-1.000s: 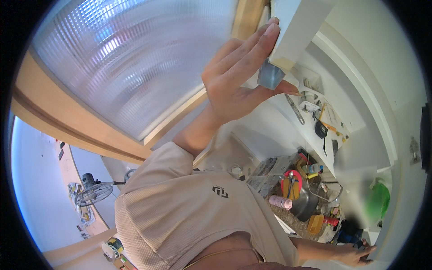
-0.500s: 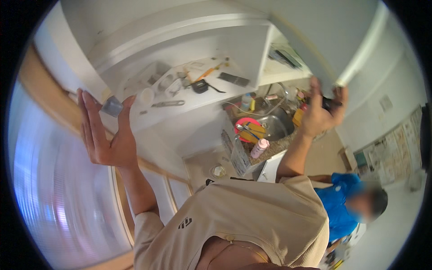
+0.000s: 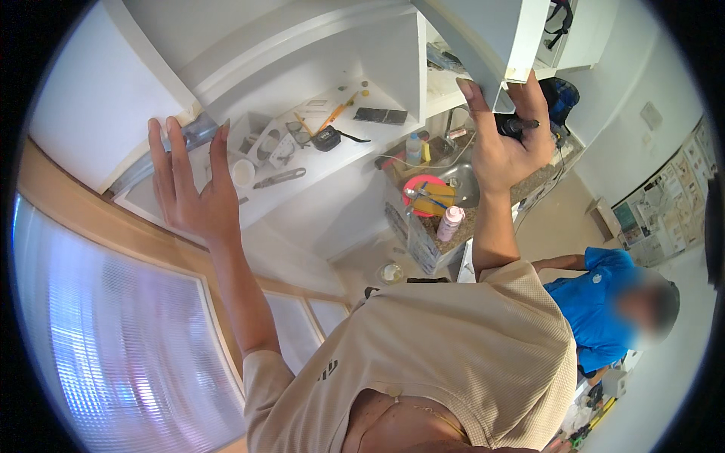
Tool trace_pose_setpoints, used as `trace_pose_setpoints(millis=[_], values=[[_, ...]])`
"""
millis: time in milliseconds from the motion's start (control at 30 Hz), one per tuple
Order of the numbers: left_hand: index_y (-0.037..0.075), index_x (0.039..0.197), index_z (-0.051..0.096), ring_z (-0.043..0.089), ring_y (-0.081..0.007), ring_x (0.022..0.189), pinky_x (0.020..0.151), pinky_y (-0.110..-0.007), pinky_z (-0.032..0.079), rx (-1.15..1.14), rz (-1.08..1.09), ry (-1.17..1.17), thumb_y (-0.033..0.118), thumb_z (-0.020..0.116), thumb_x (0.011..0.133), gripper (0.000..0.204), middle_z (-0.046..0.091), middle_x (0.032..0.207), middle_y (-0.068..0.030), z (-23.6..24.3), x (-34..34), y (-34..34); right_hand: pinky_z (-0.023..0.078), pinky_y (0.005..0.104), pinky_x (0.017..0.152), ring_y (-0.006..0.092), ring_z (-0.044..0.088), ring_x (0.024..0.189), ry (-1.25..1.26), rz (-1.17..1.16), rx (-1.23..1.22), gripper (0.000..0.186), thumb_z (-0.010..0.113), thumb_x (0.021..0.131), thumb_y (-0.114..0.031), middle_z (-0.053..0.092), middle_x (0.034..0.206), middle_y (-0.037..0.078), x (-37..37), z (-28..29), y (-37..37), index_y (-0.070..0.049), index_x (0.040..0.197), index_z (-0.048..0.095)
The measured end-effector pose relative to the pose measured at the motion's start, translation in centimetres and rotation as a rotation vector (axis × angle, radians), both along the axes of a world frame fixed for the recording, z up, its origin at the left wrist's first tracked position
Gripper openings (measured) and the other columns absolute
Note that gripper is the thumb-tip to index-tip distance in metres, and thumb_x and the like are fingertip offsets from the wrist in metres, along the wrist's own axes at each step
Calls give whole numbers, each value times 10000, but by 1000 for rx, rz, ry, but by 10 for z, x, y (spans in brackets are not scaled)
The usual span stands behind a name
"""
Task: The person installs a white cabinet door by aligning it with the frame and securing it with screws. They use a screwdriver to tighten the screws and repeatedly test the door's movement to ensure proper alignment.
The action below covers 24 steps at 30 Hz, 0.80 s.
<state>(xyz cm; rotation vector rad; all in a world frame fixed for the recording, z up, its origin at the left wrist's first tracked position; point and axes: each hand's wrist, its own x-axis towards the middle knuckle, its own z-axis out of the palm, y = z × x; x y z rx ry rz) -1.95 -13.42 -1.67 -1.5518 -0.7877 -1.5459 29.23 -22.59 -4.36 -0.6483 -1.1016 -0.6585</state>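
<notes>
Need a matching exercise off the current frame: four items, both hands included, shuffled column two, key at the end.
Column 1
1. left hand
2. right hand
3. tape measure
4. bottle

Column 2
A. pink, on the counter beside the sink
B. at the lower edge of the left white panel, by a shiny grey strip
C. black, lying on the white shelf
D. by a black object, at the lower corner of the right white panel

Pairs: 1-B, 2-D, 3-C, 4-A
</notes>
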Motion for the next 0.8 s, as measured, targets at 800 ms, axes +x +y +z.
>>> trace_pose_setpoints(millis=[800], values=[[112, 1298, 722, 693, -243, 905, 826, -351, 520, -71, -85, 91, 251, 845, 847, 488, 658, 1402, -136, 2, 2, 73, 496, 205, 495, 78, 650, 579, -175, -115, -28, 593, 824, 656, 76, 785, 1097, 149, -14, 8, 13, 39, 1239, 721]])
